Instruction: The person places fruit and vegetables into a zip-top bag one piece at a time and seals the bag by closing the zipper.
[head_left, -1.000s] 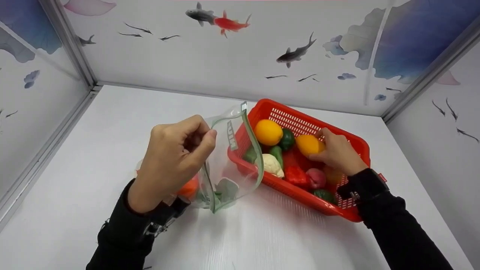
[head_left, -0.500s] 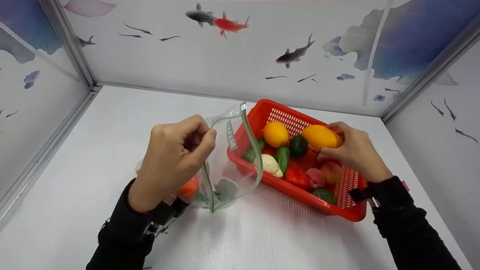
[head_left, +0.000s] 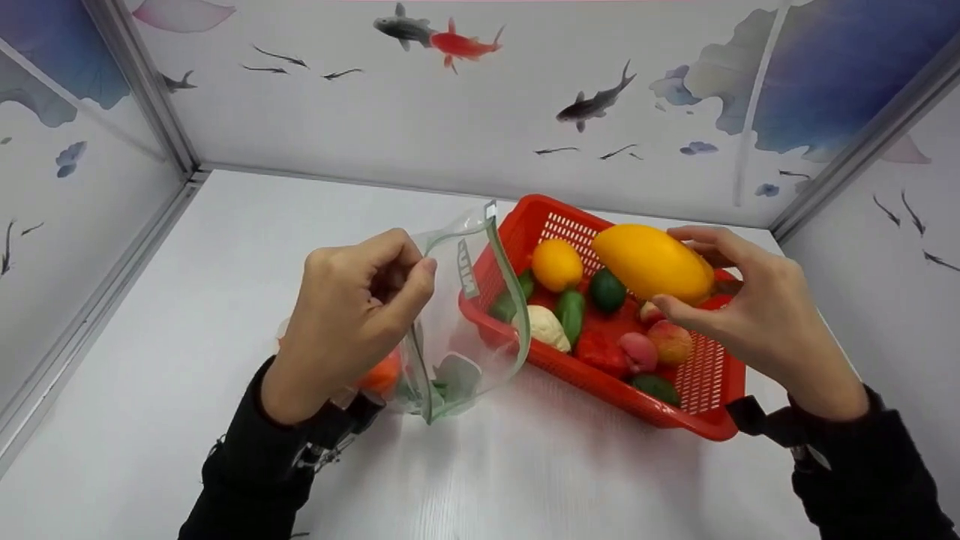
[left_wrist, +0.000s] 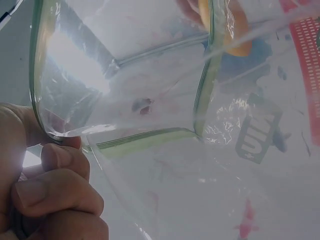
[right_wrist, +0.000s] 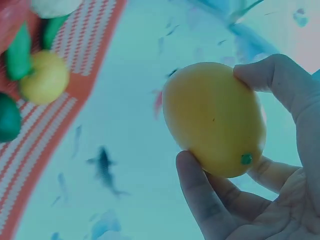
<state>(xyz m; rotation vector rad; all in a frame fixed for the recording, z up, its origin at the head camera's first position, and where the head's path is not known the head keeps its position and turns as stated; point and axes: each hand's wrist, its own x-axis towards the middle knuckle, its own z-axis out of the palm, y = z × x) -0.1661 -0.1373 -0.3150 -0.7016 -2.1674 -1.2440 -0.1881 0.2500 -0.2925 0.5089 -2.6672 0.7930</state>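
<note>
My right hand (head_left: 772,315) grips a yellow mango (head_left: 654,262) between thumb and fingers, above the right back part of the red basket (head_left: 637,409). A small green mark shows on the mango (right_wrist: 214,120) in the right wrist view. On the left, my left hand (head_left: 352,322) pinches the rim of a clear zip bag (head_left: 480,330) with a green edge. The bag's mouth gapes toward the basket. Inside its lower part are an orange item (head_left: 381,373) and something green, partly hidden by the hand.
The basket holds a yellow lemon-like fruit (head_left: 557,265), a white cauliflower (head_left: 546,328), a green cucumber-like piece (head_left: 570,315), a red pepper (head_left: 600,354), a peach (head_left: 670,343) and several other pieces. Printed walls enclose the white table (head_left: 465,480) at the back and sides.
My right hand has lifted the mango out from among the basket's contents, up and to the right. The left hand and the bag have stayed in place.
</note>
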